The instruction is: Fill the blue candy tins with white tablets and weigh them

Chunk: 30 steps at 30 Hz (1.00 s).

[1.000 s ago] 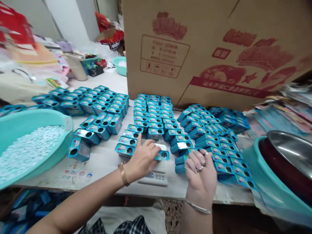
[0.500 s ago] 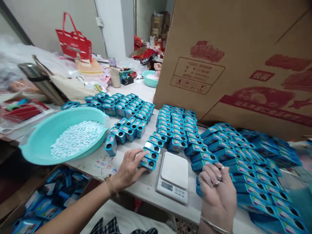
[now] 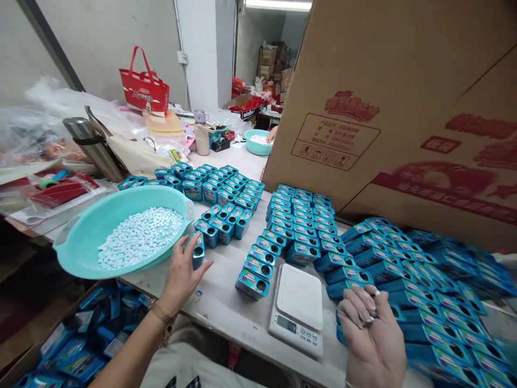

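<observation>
1. At the near edge of the table [image 3: 226,312], the left hand [image 3: 181,275] closes its fingers around a small blue tin [image 3: 197,250] that stands on end just beside the teal basin [image 3: 81,250].
2. Over on the other side, the right hand [image 3: 374,337] is held palm-up with the fingers curled in; whether it pinches anything small I cannot tell.
3. Between the two hands sits a white scale [image 3: 299,310], its platform bare.
4. Just left of the scale runs a short line of blue tins [image 3: 258,267], each showing a round hole on its face.
5. The basin holds a heap of pale tablets [image 3: 141,237] and overhangs the table's edge.
6. More tins lie in packed rows [image 3: 299,218] behind the scale and spread in a wide field [image 3: 424,280] to the right.
7. A large cardboard box [image 3: 404,97] with red printing stands behind them.
8. Farther back are a red bag [image 3: 144,86], a steel flask [image 3: 91,141] and a second teal bowl [image 3: 256,143].
9. Below the table edge on the left, a carton [image 3: 76,345] holds loose blue tins.
</observation>
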### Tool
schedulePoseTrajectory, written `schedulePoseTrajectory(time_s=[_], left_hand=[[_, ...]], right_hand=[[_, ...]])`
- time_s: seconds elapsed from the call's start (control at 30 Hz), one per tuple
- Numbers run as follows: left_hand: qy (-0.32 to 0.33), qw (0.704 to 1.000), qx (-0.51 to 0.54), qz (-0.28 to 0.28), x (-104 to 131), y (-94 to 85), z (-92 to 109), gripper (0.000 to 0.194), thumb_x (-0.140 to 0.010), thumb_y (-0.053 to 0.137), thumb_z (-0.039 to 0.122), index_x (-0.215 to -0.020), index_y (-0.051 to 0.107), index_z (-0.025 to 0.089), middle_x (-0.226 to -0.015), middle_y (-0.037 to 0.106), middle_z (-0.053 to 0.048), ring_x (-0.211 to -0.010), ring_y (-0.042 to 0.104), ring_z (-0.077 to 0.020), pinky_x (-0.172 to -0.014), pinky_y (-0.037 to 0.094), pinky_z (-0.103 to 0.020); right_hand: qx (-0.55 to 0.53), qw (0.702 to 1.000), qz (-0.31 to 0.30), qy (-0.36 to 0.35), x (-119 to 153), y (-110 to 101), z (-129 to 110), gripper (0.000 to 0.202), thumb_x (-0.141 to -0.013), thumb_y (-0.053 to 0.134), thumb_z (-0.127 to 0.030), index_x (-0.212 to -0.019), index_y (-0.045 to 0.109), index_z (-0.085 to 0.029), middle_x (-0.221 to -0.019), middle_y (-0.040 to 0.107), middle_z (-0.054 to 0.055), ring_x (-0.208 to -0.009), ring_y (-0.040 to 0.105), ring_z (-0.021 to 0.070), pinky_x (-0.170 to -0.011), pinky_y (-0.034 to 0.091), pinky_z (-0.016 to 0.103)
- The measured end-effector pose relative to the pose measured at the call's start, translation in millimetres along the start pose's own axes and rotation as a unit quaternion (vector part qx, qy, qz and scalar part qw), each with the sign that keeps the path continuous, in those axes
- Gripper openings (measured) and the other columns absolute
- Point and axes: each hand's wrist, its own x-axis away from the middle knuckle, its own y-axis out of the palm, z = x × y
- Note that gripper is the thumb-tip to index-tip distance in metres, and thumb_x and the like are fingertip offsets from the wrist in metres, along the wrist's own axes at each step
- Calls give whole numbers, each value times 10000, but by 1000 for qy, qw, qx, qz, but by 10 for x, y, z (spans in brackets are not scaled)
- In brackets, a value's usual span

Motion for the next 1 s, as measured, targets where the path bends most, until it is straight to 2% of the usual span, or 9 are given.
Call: schedulePoseTrajectory(time_s=[0.13,0.2,0.3,0.37,0.47,0.57,0.77,0.87,1.0], left_hand=[[9,995,12,-100,85,-184,65,826,-808,636,309,-1500,185,335,-1492,233,-153,-960,626,-245,-770,572,-411],[54,992,-71,-93,53,-257,72,823,-806,591,181,-1504,184,335,-1537,177,-156,-1143,559,-327,-860,541,-471],[156,967,-181,-89,-101,-271,-1,788,-751,559,50,-1465,322,287,-1527,258,-155,-1349,359,-389,-1022,419,-553],[193,956,-197,-105,-200,-222,-90,755,-737,585,66,-1438,366,241,-1499,325,-161,-1383,304,-388,-1057,384,-561],[180,963,-163,-115,-229,-130,-230,659,-785,603,183,-1404,379,219,-1501,303,-151,-1375,327,-361,-1053,409,-533],[152,978,-115,-82,-110,-88,-350,515,-833,588,278,-1322,435,224,-1415,352,-133,-1293,431,-317,-1024,452,-485],[137,986,-73,53,168,-137,-508,371,-831,629,362,-1163,528,231,-1213,454,-112,-1107,537,-296,-915,517,-470],[151,987,-39,45,193,-160,-498,323,-841,625,343,-1129,533,231,-1329,435,-123,-1047,582,-264,-776,560,-378],[138,990,4,39,150,-272,-252,276,-834,627,383,-1058,561,235,-1085,617,-75,-897,627,-247,-707,547,-366]], right_hand=[[0,1000,-4,-11,24,-81,-49,96,-920,493,-156,-830,468,-181,-570,397,-87,-402,381,52,-364,321,171],[-8,1000,0,-5,36,-119,-45,96,-904,532,-164,-833,468,-178,-568,402,-91,-398,384,46,-363,320,164],[-23,1000,9,1,48,-157,-29,118,-883,568,-171,-823,466,-177,-557,398,-98,-388,383,40,-350,304,155],[-33,999,8,1,56,-186,-32,131,-871,584,-169,-819,464,-178,-556,398,-99,-388,388,37,-347,302,148],[-44,999,4,-8,68,-247,-62,145,-856,607,-171,-822,466,-178,-560,411,-100,-386,392,33,-347,307,141],[-49,999,4,-12,74,-307,-95,147,-857,607,-177,-815,466,-181,-558,413,-99,-384,391,36,-341,307,144],[-56,998,11,-12,54,-316,-57,157,-871,595,-192,-797,457,-186,-545,388,-105,-375,365,36,-328,278,147],[-59,998,0,-6,45,-309,-25,189,-857,626,-211,-800,447,-188,-550,390,-107,-381,355,32,-330,272,140],[-45,998,-27,-23,58,-369,-74,233,-829,668,-217,-812,436,-201,-559,373,-115,-395,339,31,-342,265,133]])
